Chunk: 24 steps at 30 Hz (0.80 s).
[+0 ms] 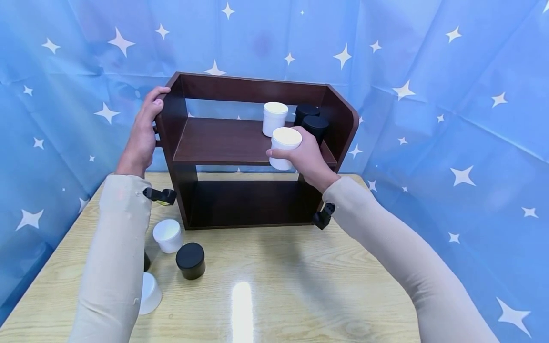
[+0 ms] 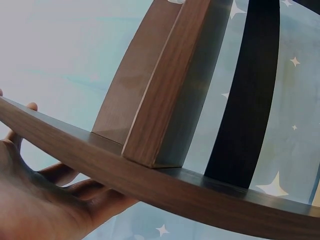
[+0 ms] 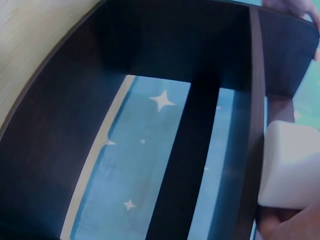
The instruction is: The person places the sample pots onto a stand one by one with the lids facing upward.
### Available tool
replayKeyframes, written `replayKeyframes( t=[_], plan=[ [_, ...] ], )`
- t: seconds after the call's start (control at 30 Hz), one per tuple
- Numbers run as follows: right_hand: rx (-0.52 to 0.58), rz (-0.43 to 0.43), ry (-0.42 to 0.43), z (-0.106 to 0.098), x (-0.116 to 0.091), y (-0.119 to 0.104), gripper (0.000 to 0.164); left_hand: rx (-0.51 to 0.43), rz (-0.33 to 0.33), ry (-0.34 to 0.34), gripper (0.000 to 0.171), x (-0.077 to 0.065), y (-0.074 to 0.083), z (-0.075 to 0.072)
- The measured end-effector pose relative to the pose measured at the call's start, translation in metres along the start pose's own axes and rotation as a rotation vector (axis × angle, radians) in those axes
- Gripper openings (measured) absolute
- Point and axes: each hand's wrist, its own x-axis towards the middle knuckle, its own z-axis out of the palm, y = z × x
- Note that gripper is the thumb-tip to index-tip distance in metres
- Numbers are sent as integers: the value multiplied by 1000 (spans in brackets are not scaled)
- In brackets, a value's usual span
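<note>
Right hand (image 1: 313,161) grips a white cylindrical lidded jar (image 1: 286,138) at the upper front edge of a dark-brown wooden shelf unit (image 1: 227,138). Left hand (image 1: 143,127), fingers loosely extended, rests on its left panel. Obstructions: a second white jar (image 1: 274,119) just behind; two black cylindrical jars (image 1: 315,125) towards the right end. The beige left sleeve (image 1: 113,247) partly hides a third white jar (image 1: 150,295) on the light wooden table (image 1: 274,286).

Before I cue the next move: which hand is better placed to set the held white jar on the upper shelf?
Probably the right hand: it holds the white jar near the front edge of the upper shelf. The left hand is farther off, touching the left side panel.
</note>
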Motion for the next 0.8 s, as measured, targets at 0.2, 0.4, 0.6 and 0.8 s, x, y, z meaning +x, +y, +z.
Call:
replayKeyframes(
  t=[0.2, 0.4, 0.6, 0.8],
  plan=[
    [-32, 46, 27, 10, 12, -4, 72, -7, -2, -1, 46, -1, -2, 0],
    [-42, 64, 55, 13, 19, -5, 72, -16, 5, -6, 47, -1, -2, 0],
    [-89, 81, 96, 14, 25, -6, 74, -17, 15, -9, 46, 1, -1, 0],
    [-130, 95, 131, 20, 33, -7, 77, -13, 5, -10, 46, 1, -2, -1]
  ],
)
